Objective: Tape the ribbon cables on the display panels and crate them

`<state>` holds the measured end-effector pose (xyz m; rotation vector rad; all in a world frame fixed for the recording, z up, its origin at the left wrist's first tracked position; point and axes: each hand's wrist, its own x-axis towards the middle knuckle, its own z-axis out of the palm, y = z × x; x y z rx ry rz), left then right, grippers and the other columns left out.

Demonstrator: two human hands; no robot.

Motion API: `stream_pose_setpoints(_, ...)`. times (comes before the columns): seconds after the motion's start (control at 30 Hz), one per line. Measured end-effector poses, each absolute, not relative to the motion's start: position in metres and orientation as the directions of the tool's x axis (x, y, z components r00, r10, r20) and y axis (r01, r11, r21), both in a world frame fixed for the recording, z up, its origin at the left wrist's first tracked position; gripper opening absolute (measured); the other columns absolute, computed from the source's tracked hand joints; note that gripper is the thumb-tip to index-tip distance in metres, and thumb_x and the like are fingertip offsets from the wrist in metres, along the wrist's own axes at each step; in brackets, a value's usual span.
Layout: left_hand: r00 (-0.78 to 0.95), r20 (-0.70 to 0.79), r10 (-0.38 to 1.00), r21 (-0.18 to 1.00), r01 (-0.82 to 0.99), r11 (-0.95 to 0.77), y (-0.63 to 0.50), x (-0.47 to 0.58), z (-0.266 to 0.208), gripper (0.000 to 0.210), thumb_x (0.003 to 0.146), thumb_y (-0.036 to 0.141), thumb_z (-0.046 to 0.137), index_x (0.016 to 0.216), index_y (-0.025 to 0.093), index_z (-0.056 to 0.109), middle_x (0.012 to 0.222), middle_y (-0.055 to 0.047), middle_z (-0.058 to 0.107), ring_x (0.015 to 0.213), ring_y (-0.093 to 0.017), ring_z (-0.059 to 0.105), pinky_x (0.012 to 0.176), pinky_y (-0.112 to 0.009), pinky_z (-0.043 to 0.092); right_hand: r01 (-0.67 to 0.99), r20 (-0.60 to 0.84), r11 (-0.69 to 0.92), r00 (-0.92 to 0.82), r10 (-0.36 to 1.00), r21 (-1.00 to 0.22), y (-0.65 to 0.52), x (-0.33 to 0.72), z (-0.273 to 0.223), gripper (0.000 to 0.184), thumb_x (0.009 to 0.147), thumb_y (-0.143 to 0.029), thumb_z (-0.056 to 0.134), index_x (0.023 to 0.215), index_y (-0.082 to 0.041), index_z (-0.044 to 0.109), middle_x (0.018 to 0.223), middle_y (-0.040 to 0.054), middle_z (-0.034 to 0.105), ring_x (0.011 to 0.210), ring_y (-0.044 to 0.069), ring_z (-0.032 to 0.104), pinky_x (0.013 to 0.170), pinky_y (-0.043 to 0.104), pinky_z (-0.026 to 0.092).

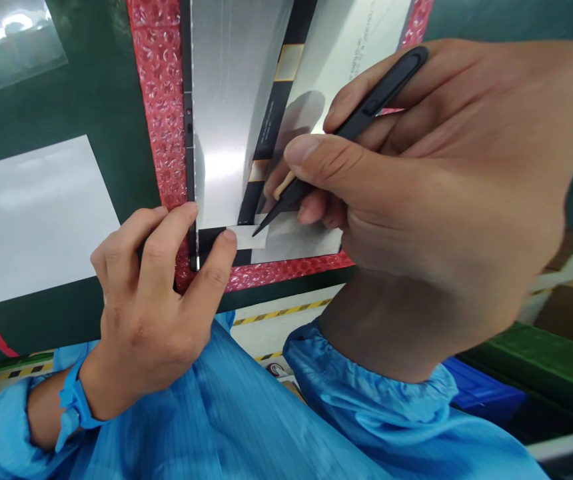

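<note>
My right hand (431,173) is closed round black tweezers (361,117), their pointed tip down on a short white strip (252,237). The strip lies across the near end of a silvery flat panel (239,93), over a black border. My left hand (159,287) has its thumb pressed on the strip's left end. Its other fingers are apart, with fingertips resting at the panel's dark left edge. A black band (268,123) with copper-edged patches runs lengthwise along the panel. My right hand hides part of the panel's right side.
Red bubble wrap (159,113) lies under the panel on a dark green table (91,80). White paper (36,220) is at left, with a clear plastic sheet (11,47) beyond it. Green (541,367) and blue bins (486,390) stand below on the right.
</note>
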<state>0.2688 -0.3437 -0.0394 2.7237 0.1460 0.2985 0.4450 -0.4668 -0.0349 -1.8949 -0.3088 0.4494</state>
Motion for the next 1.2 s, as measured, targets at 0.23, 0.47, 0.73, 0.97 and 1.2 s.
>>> stream_pose_setpoints(0.23, 0.97, 0.171, 0.175, 0.395, 0.095, -0.914, -0.345, 0.269, -0.039, 0.033, 0.098, 0.021, 0.072, 0.13, 0.029, 0.074, 0.138, -0.016, 0.067, 0.134, -0.042, 0.059, 0.105, -0.065, 0.055, 0.025, -0.16, -0.395, 0.889, 0.429, -0.919, -0.465, 0.442, -0.033, 0.033, 0.083, -0.003, 0.082, 0.073, -0.028, 0.063, 0.066, -0.0019, 0.07, 0.046, 0.02, 0.065, 0.03, 0.035, 0.043)
stream_pose_setpoints(0.47, 0.97, 0.205, 0.131, 0.352, 0.052, -0.935, -0.344, 0.27, -0.041, 0.037, 0.094, 0.016, 0.074, 0.131, 0.022, 0.074, 0.132, -0.021, 0.067, 0.129, -0.045, 0.061, 0.101, -0.066, 0.055, 0.036, -0.104, -0.381, 0.934, 0.341, -0.924, -0.472, 0.437, -0.031, 0.027, 0.084, -0.012, 0.084, 0.074, -0.028, 0.064, 0.073, 0.0015, 0.074, 0.055, 0.023, 0.07, 0.037, 0.036, 0.048)
stream_pose_setpoints(0.73, 0.977, 0.184, 0.11, 0.251, 0.062, -0.966, -0.35, 0.268, -0.037, 0.038, 0.094, 0.02, 0.077, 0.132, 0.022, 0.072, 0.138, -0.017, 0.067, 0.132, -0.042, 0.061, 0.108, -0.062, 0.047, 0.037, -0.017, -0.204, 0.966, 0.257, -0.978, -0.485, 0.422, -0.046, 0.015, 0.088, -0.011, 0.078, 0.088, -0.022, 0.068, 0.067, -0.0062, 0.066, 0.062, 0.015, 0.072, 0.043, 0.024, 0.048)
stream_pose_setpoints(0.97, 0.999, 0.053, 0.007, 0.21, -0.005, -0.978, -0.356, 0.271, -0.032, 0.047, 0.104, 0.036, 0.068, 0.15, 0.028, 0.061, 0.155, -0.014, 0.058, 0.143, -0.042, 0.052, 0.119, -0.066, 0.032, 0.149, 0.142, -0.032, 0.977, 0.157, -0.988, -0.485, 0.419, -0.068, 0.014, 0.081, -0.013, 0.073, 0.083, -0.025, 0.066, 0.064, -0.0104, 0.063, 0.055, 0.012, 0.07, 0.043, 0.02, 0.051)
stream_pose_setpoints(1.2, 0.996, -0.012, 0.086, 0.129, 0.086, -0.988, -0.36, 0.263, -0.024, 0.058, 0.104, 0.04, 0.068, 0.158, 0.025, 0.054, 0.16, -0.022, 0.053, 0.143, -0.05, 0.05, 0.114, -0.074, 0.025, 0.092, 0.09, -0.025, 0.993, 0.076, -0.995, -0.485, 0.42, -0.063, 0.019, 0.079, -0.013, 0.077, 0.082, -0.023, 0.061, 0.063, -0.0078, 0.06, 0.052, 0.012, 0.067, 0.037, 0.019, 0.045)
